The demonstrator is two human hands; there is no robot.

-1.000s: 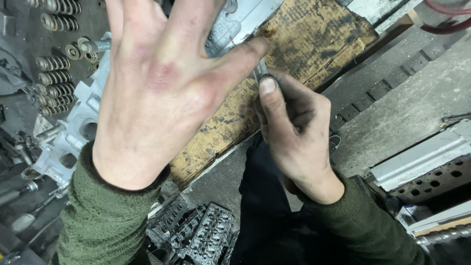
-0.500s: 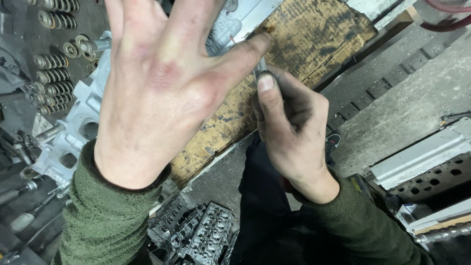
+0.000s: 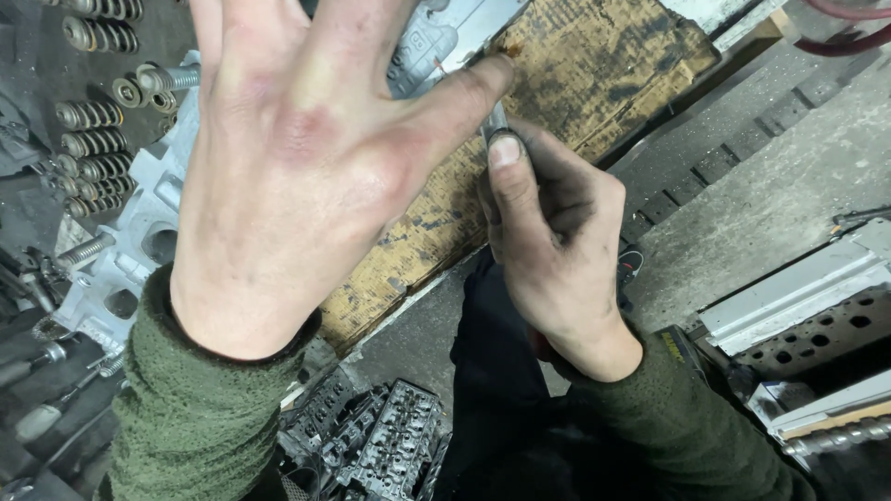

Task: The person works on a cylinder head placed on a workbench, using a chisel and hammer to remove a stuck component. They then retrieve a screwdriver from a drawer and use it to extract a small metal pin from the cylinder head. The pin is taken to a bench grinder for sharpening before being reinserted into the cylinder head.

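We're still pinching a little metal rod (image 3: 495,121) in our right hand (image 3: 548,250), left hand (image 3: 297,158) spread loose, thumb resting on it, nothing's budged.

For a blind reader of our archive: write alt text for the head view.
A grimy right hand pinches a thin grey metal tool, and the left hand's thumb touches its tip, over a stained, worn wooden board. Both wrists wear olive-green knit sleeves; coiled metal valve springs and a pale grey cylinder head lie left.
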